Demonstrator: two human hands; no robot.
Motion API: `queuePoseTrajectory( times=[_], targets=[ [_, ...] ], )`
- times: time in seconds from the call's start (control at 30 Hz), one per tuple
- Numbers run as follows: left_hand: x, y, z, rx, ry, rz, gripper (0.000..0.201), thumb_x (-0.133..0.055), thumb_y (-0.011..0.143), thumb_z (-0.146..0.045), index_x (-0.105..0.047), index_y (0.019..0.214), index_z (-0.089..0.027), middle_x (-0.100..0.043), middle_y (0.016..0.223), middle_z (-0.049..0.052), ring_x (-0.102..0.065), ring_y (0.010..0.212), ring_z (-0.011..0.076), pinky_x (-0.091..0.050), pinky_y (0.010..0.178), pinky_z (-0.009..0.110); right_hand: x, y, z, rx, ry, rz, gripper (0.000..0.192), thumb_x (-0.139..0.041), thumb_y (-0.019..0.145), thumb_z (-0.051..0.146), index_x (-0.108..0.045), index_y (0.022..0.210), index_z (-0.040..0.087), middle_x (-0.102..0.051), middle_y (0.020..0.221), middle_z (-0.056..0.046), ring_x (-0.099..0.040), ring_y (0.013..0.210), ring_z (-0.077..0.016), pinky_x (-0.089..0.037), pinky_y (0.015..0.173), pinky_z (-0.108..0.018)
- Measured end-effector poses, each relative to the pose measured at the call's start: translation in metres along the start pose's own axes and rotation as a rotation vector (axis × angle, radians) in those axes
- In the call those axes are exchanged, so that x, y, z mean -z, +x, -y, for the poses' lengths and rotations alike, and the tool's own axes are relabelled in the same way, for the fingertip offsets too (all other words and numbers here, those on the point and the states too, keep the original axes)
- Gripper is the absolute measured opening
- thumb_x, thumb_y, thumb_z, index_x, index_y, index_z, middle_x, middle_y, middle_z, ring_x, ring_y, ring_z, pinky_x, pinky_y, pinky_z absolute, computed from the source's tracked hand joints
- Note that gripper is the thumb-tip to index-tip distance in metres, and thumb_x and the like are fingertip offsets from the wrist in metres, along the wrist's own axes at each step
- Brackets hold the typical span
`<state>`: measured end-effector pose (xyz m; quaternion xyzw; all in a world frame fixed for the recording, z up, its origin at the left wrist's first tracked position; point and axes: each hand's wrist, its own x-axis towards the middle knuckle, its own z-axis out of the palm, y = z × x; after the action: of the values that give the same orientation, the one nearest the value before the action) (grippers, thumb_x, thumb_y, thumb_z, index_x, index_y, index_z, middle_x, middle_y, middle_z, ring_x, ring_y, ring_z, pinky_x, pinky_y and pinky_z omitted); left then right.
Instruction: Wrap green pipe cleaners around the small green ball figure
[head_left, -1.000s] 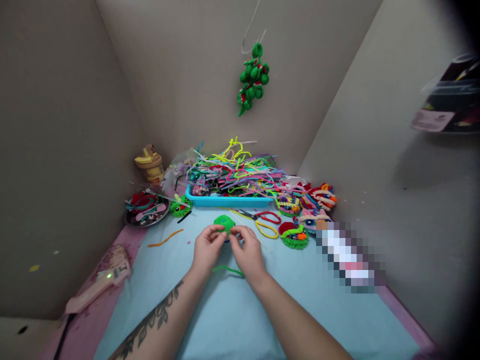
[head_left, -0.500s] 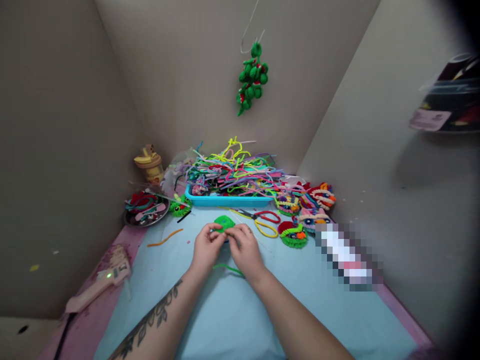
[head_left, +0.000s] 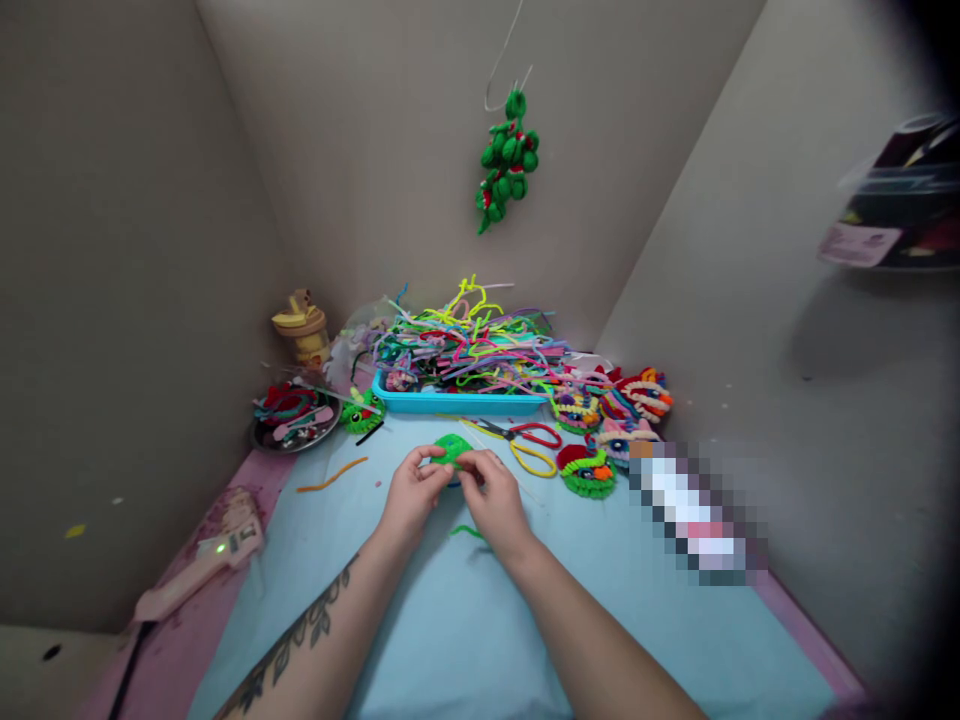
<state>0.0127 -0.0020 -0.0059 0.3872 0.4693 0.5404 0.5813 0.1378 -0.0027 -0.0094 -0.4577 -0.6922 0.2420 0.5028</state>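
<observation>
My left hand (head_left: 416, 488) and my right hand (head_left: 487, 495) meet at the middle of the table, their fingertips pinched on a small green fuzzy piece (head_left: 451, 449) that looks made of pipe cleaner. Its lower part is hidden behind my fingers. Below my right palm a loose green pipe cleaner end (head_left: 466, 531) sticks out to the left; whether it joins the piece I cannot tell. Just beyond my hands lie scissors (head_left: 517, 437) with one red and one yellow handle, blades pointing left. An orange pipe cleaner (head_left: 332, 476) lies left of my hands.
A blue tray (head_left: 465, 404) heaped with pipe cleaners (head_left: 480, 345) stands at the back. Finished colourful pieces (head_left: 587, 470) lie right. A metal bowl (head_left: 262, 438) and a pink glue gun (head_left: 199, 575) are left. Green figures (head_left: 510, 160) hang from a wire.
The green pipe cleaner end below my hands has drawn to the right, so less of it shows. My hands keep their pinch on the green piece; the view has shifted slightly.
</observation>
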Motion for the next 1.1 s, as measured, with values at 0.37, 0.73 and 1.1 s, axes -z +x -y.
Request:
queuePoseTrajectory(
  times=[0.37, 0.73, 1.1],
  targets=[
    [-0.0027, -0.0007, -0.0004, -0.029, 0.099, -0.006, 0.036, -0.070, 0.063, -0.033, -0.047, 0.086, -0.017, -0.049, 0.046, -0.009, -0.030, 0.035, 0.0024, -0.020, 0.036, 0.015, -0.0007, 0.0003, 0.0005, 0.000, -0.002, 0.011, 0.026, -0.044, 0.075, 0.007, -0.062, 0.089, 0.021, -0.058, 0.083, -0.004, -0.055, 0.079, -0.0171, -0.044, 0.072, -0.028],
    [-0.0010, 0.0009, 0.0058, -0.075, 0.131, -0.024, 0.027, -0.063, 0.068, -0.026, -0.048, 0.089, -0.018, -0.050, 0.048, -0.009, -0.030, 0.035, 0.0027, -0.022, 0.037, 0.014, -0.0012, 0.0003, 0.0038, -0.030, 0.113, -0.019, 0.020, -0.045, 0.078, 0.010, -0.061, 0.073, 0.020, -0.056, 0.074, -0.002, -0.054, 0.073, -0.0153, -0.042, 0.068, -0.026],
    [-0.0065, -0.0080, 0.0041, -0.307, 0.350, -0.120, 0.017, -0.057, 0.074, -0.024, -0.053, 0.088, -0.017, -0.058, 0.060, -0.003, -0.044, 0.049, 0.0075, -0.033, 0.047, 0.017, -0.0083, 0.0014, 0.0009, -0.300, 0.363, -0.047, 0.007, -0.055, 0.075, 0.024, -0.053, 0.072, 0.018, -0.053, 0.065, 0.002, -0.049, 0.062, -0.0121, -0.040, 0.058, -0.023]
  ],
)
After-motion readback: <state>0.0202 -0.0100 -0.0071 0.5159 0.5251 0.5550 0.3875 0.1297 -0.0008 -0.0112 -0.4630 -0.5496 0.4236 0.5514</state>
